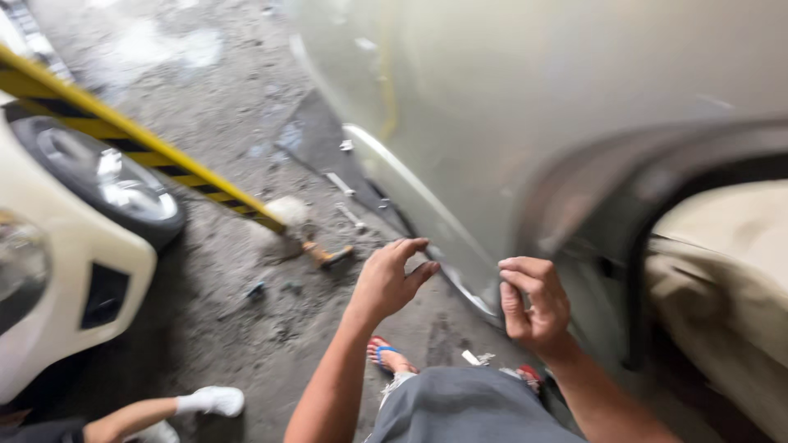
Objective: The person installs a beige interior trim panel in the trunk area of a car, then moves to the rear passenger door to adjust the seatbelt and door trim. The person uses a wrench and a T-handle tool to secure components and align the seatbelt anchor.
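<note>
Left hand [386, 279] half-curled, fingertips at lower edge of pale grey metal car body panel [525, 90]. Right hand [533, 305] loosely curled beside it, holding nothing, near dark wheel arch [657, 172]; hands apart, bracing panel edge.

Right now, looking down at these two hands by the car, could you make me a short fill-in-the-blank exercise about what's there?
1. Both hands, the left hand and the right hand, are at the lower edge of a silver car ____.
2. The slanted barrier bar on the floor is striped black and ____.
3. The person's foot wears a sandal with red and ____ straps.
4. At the left stands a white car with a black ____ beside the bar.

Missing words: panel; yellow; blue; tyre
</note>
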